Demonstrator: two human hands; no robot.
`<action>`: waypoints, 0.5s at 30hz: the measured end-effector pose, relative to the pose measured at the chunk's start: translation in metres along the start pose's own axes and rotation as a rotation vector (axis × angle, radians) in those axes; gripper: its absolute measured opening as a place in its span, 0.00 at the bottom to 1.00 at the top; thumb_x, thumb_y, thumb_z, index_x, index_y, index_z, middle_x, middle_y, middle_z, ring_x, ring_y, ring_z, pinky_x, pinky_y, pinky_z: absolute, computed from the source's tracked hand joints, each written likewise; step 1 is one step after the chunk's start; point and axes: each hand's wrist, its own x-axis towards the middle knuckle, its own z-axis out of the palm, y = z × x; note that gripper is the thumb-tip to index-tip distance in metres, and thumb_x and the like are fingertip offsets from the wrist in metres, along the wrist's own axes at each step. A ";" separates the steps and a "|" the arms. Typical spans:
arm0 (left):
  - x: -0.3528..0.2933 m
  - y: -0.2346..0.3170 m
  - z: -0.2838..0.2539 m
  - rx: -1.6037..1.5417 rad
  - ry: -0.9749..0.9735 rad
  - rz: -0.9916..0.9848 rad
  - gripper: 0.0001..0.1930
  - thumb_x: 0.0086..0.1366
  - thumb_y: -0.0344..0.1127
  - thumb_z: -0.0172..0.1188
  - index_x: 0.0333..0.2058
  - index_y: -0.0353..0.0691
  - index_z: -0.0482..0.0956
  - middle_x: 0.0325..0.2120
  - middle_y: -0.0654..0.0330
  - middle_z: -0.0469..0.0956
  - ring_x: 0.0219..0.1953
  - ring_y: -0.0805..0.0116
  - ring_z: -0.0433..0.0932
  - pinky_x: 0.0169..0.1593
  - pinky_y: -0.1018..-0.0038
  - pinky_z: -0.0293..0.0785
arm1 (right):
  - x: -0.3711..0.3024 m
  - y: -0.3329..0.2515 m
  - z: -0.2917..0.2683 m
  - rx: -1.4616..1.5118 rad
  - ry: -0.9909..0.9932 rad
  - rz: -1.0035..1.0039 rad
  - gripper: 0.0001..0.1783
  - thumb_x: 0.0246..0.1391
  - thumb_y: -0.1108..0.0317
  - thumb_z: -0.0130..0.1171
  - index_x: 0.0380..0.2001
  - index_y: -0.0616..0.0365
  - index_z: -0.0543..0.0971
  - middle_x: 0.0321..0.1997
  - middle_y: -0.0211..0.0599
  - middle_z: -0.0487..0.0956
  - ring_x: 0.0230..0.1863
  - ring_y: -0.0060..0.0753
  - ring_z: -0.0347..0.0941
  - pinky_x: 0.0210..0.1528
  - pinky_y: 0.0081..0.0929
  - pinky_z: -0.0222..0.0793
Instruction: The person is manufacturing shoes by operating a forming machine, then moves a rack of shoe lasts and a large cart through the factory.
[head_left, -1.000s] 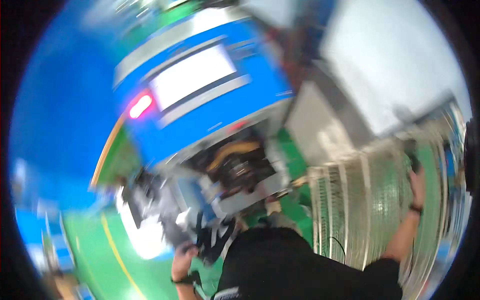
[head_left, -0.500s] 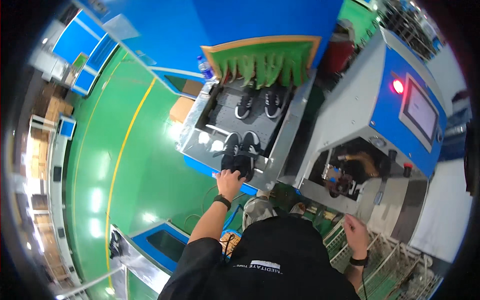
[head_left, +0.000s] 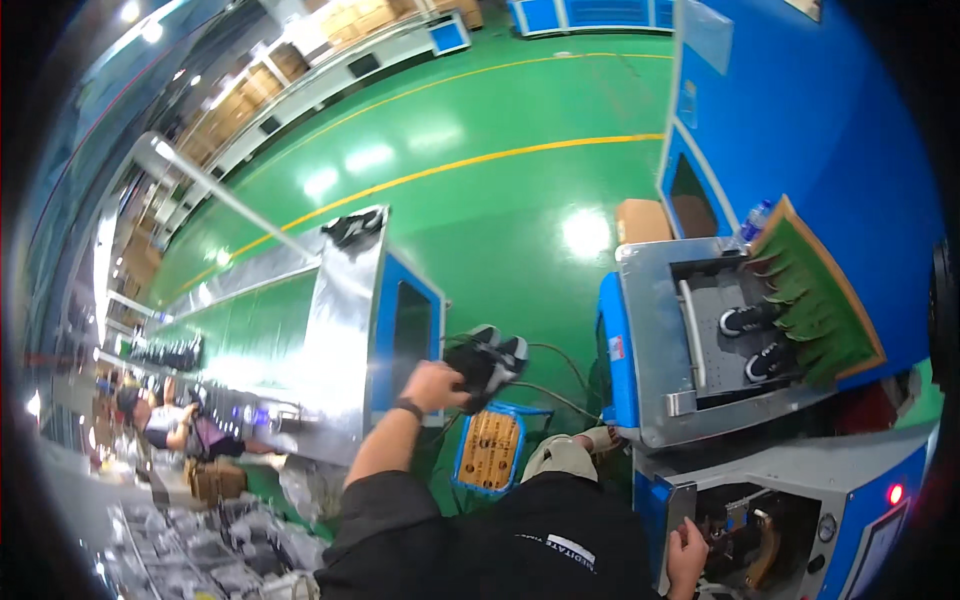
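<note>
A pair of black sneakers with pale toes (head_left: 492, 362) hangs from my left hand (head_left: 436, 387), whose fingers are closed round their heel ends. They are in the air above a blue stool with a brown slatted seat (head_left: 490, 450). My right hand (head_left: 687, 548) is low on the right, its fingers loosely bent and holding nothing, beside the opening of a grey and blue machine (head_left: 765, 530). Two more black sneakers (head_left: 758, 340) rest on the dark conveyor bed, partly under a green fringed curtain (head_left: 825, 295).
To my left stands a long shiny metal bench (head_left: 335, 340), with dark shoes (head_left: 355, 228) at its far end. A cardboard box (head_left: 642, 221) is beside the blue conveyor machine. Hoses cross the green floor. Farther left, another person (head_left: 180, 425) sits near the bench.
My left hand has lifted the pair of sneakers off the conveyor's metal end and carried them left toward the bench. My view has turned left. My right hand still holds nothing.
</note>
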 end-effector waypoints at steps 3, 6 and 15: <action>-0.103 -0.097 -0.019 0.043 0.197 -0.322 0.20 0.48 0.57 0.69 0.25 0.43 0.85 0.27 0.52 0.82 0.37 0.49 0.81 0.43 0.55 0.76 | 0.002 0.010 -0.006 0.000 -0.003 -0.072 0.22 0.56 0.74 0.62 0.55 0.68 0.78 0.44 0.52 0.84 0.44 0.42 0.83 0.47 0.35 0.77; -0.196 -0.191 -0.066 0.364 0.659 -0.673 0.08 0.53 0.38 0.64 0.31 0.42 0.84 0.33 0.53 0.82 0.39 0.50 0.81 0.44 0.57 0.77 | 0.005 0.021 0.004 0.010 0.003 -0.046 0.21 0.55 0.75 0.61 0.54 0.69 0.78 0.44 0.53 0.84 0.43 0.43 0.83 0.47 0.36 0.77; -0.021 -0.128 0.026 0.139 0.610 -0.630 0.19 0.61 0.35 0.57 0.49 0.33 0.76 0.41 0.44 0.79 0.45 0.43 0.77 0.52 0.55 0.74 | 0.021 -0.057 -0.067 0.090 0.681 -0.279 0.14 0.63 0.77 0.55 0.50 0.71 0.79 0.50 0.52 0.82 0.50 0.48 0.80 0.57 0.37 0.72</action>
